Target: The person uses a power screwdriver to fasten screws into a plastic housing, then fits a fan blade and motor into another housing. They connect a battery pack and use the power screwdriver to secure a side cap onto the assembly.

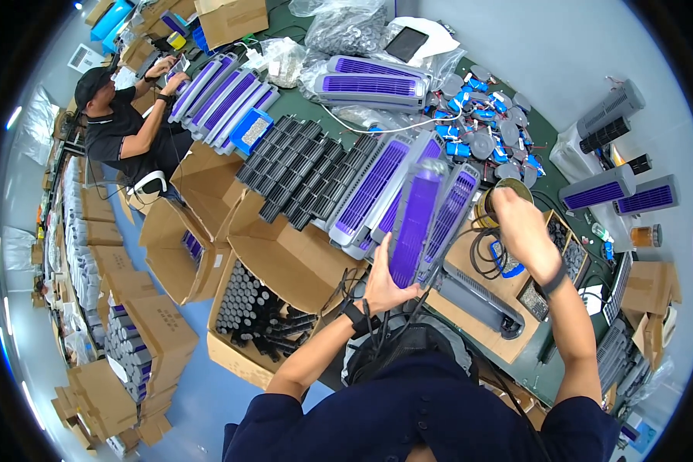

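Note:
My left hand [389,281] is closed around the lower end of a long grey housing with a purple panel [416,231], which is tilted upright above the bench. My right hand [522,227] is at the mouth of a round gold-coloured tin [483,210]. Its fingers are curled together at the rim; whatever they pinch is hidden. Just left of the tin, more purple-slatted grey housings [371,183] lean side by side. Below my right hand, a dark grey long shell [481,300] lies on a wooden board [470,327]. A coiled black cable [477,258] and a blue tray of small parts [507,262] are close by.
Black cylindrical rollers [304,165] are stacked left of the housings. Round motors with blue parts [485,123] are heaped at the back. Open cardboard boxes [285,246] stand at the bench's left side. A co-worker [123,127] works at the far left. Parts bins [570,250] are at right.

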Demonstrator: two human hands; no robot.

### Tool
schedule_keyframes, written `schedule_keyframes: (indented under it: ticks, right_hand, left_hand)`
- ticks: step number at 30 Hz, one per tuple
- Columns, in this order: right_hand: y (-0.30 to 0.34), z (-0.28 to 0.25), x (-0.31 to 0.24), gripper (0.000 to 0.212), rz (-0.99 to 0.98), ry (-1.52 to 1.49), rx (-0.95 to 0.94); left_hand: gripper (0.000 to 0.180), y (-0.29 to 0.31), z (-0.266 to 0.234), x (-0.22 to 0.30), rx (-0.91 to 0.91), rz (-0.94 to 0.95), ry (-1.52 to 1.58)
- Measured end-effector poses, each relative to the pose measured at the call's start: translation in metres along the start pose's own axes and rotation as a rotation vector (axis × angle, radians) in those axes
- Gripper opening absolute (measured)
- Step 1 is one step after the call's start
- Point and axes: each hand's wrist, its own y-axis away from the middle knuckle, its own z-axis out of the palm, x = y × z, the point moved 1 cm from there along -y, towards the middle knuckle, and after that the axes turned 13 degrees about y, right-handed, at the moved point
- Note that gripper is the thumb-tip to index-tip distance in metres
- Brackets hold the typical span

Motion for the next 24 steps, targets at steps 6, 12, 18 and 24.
schedule_keyframes:
  ticks: [6, 12, 18, 24]
  right_hand:
    - [0.112, -0.115, 0.01, 0.025, 0.084, -0.419, -0.3]
    - [0.287, -0.057, 0.038, 0.028, 0.649, -0.996, -0.831]
    - [0.489, 0.144, -0.035, 0.028, 1.076, -2.005, -1.08]
    - [0.528, 0.259, -0.175, 0.012, 1.736, -1.975, -0.788]
  left_hand:
    - [0.112, -0.001, -0.046, 0.002, 0.231, 0.177, 0.043]
    - [0.11, -0.035, -0.089, 0.04, 0.235, 0.168, -0.258]
    - [0.107, -0.072, -0.11, 0.014, 0.137, 0.08, -0.465]
    - [0.106, -0.069, -0.124, 0.006, 0.189, 0.183, -0.723]
